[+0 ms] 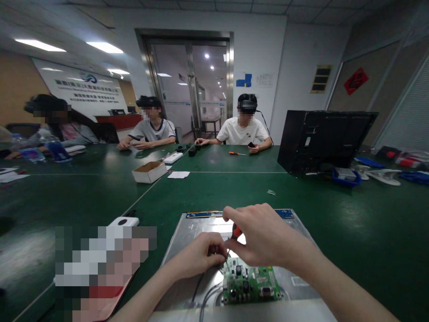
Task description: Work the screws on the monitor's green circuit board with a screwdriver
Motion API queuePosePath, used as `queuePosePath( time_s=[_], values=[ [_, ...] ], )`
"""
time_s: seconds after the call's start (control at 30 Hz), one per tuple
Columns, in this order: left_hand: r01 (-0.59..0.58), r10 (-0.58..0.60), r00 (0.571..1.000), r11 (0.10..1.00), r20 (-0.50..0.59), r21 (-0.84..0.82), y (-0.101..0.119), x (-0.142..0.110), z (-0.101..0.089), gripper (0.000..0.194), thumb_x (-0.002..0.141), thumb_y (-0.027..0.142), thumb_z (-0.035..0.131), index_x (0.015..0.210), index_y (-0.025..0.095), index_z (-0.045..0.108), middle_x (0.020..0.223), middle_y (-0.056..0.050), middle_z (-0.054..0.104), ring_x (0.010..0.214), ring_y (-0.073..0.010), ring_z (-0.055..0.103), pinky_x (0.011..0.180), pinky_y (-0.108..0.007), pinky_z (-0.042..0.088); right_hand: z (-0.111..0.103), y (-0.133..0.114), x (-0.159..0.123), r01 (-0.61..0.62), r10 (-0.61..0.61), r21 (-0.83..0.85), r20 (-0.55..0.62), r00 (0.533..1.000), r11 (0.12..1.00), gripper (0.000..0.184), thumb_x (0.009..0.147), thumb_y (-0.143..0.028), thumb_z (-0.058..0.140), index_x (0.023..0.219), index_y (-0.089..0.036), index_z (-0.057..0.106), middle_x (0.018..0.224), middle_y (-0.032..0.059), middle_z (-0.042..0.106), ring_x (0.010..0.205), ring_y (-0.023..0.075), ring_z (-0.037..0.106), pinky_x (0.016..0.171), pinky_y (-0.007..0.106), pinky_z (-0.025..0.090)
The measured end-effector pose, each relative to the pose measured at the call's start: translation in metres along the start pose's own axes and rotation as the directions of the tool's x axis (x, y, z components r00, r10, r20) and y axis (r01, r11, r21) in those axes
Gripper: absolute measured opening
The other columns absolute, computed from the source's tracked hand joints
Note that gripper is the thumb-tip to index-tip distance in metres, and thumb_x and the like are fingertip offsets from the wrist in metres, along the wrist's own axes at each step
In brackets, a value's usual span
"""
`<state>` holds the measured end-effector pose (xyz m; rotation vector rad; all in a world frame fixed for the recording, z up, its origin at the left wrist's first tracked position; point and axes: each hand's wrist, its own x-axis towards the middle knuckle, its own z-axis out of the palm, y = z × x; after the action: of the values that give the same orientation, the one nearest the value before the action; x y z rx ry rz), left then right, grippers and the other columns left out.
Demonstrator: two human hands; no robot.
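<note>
A silver metal panel (176,235) lies in front of me, with a green circuit board (256,281) on its near part. My right hand (271,237) is closed around a screwdriver (236,231) with a red and black handle, its shaft pointing down toward the board's far left corner. There the fingertips of my left hand (201,256) are pinched together beside the shaft; what they grip is hidden. Dark cables (198,286) run over the panel left of the board. Along the panel's far edge lies a narrow blue circuit strip (284,213), partly behind my right hand.
The panel rests on a green table (214,192). To the left are a white device (129,221) and a blurred-out area. Farther back stand an open white box (149,172) and a black monitor (325,138). Another screwdriver (234,153) lies near a seated person; several people sit across.
</note>
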<state>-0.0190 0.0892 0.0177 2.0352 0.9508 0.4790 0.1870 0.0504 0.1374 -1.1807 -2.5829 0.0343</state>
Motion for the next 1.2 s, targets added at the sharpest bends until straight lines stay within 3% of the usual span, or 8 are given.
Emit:
queuePosePath(
  time_s=[0.13,0.3,0.4,0.67,0.83,0.97,1.07,1.2],
  values=[
    [0.017,-0.016,1.000,0.998,0.014,-0.055,0.004,-0.001,0.000,0.016,0.072,0.011,0.058,0.084,0.017,0.068,0.079,0.000,0.067,0.075,-0.0170,0.060,0.069,-0.025,0.046,0.002,-0.001,0.003,-0.091,0.093,-0.117,0.006,0.996,0.989,0.027,0.092,-0.047,0.059,0.090,-0.021,0.063,0.071,0.0028,0.072,0.061,0.0184,0.064,0.051,0.029,0.016],
    [0.034,-0.035,0.999,0.999,0.023,0.016,0.000,0.000,0.000,0.011,0.074,0.011,0.059,0.079,0.017,0.068,0.076,0.001,0.064,0.071,-0.0161,0.057,0.065,-0.024,0.044,0.003,-0.002,0.005,-0.095,0.096,-0.108,0.006,0.995,0.990,0.013,0.088,-0.030,0.059,0.096,-0.020,0.061,0.075,0.0033,0.073,0.060,0.0171,0.062,0.050,0.029,0.017],
    [0.013,-0.013,0.999,1.000,0.029,0.009,-0.004,0.001,0.000,0.014,0.074,0.012,0.060,0.083,0.017,0.069,0.080,-0.001,0.067,0.075,-0.0178,0.059,0.068,-0.025,0.046,0.000,-0.003,0.002,-0.054,0.054,-0.024,0.009,0.998,0.998,0.026,0.079,-0.023,0.062,0.105,-0.019,0.059,0.087,0.0045,0.074,0.063,0.0166,0.063,0.051,0.028,0.022],
    [0.005,-0.005,1.000,0.998,0.010,-0.063,0.004,0.000,-0.001,0.015,0.071,0.012,0.059,0.081,0.017,0.068,0.080,-0.001,0.067,0.074,-0.0176,0.060,0.068,-0.025,0.046,0.003,-0.001,0.004,-0.146,0.148,-0.141,0.005,0.989,0.979,0.031,0.092,-0.052,0.059,0.100,-0.022,0.063,0.075,0.0043,0.073,0.066,0.0234,0.068,0.052,0.028,0.026],
    [0.024,-0.024,1.000,1.000,-0.005,-0.004,0.005,0.000,-0.002,0.009,0.071,0.014,0.060,0.076,0.017,0.067,0.072,0.001,0.062,0.067,-0.0154,0.056,0.061,-0.023,0.042,0.004,-0.001,0.005,-0.147,0.149,-0.106,0.010,0.989,0.983,0.016,0.092,-0.035,0.058,0.100,-0.022,0.062,0.078,0.0030,0.074,0.065,0.0205,0.066,0.052,0.028,0.023],
    [0.008,-0.008,1.000,1.000,0.007,-0.015,-0.001,0.000,0.000,0.010,0.072,0.014,0.060,0.078,0.017,0.067,0.075,0.001,0.063,0.071,-0.0164,0.057,0.065,-0.024,0.043,0.002,-0.003,0.002,-0.099,0.100,0.035,-0.029,0.995,0.994,0.021,0.080,-0.023,0.062,0.101,-0.020,0.060,0.090,0.0026,0.074,0.069,0.0177,0.064,0.053,0.028,0.024],
    [0.014,-0.013,1.000,0.999,0.013,-0.031,-0.001,0.000,0.000,0.012,0.073,0.014,0.059,0.081,0.017,0.067,0.079,0.000,0.065,0.074,-0.0173,0.058,0.068,-0.025,0.045,0.002,-0.004,0.001,-0.092,0.095,0.076,-0.041,0.995,0.993,0.022,0.080,-0.028,0.065,0.099,-0.020,0.060,0.088,0.0026,0.073,0.069,0.0176,0.064,0.053,0.028,0.024],
    [0.034,-0.034,0.999,0.999,0.026,-0.008,0.005,-0.001,-0.001,0.012,0.074,0.013,0.059,0.082,0.017,0.066,0.081,0.000,0.066,0.075,-0.0169,0.059,0.069,-0.025,0.046,0.003,-0.003,0.003,-0.149,0.149,-0.006,-0.030,0.988,0.989,0.027,0.089,-0.048,0.061,0.096,-0.022,0.064,0.077,0.0029,0.073,0.066,0.0199,0.064,0.054,0.028,0.022]
  ],
)
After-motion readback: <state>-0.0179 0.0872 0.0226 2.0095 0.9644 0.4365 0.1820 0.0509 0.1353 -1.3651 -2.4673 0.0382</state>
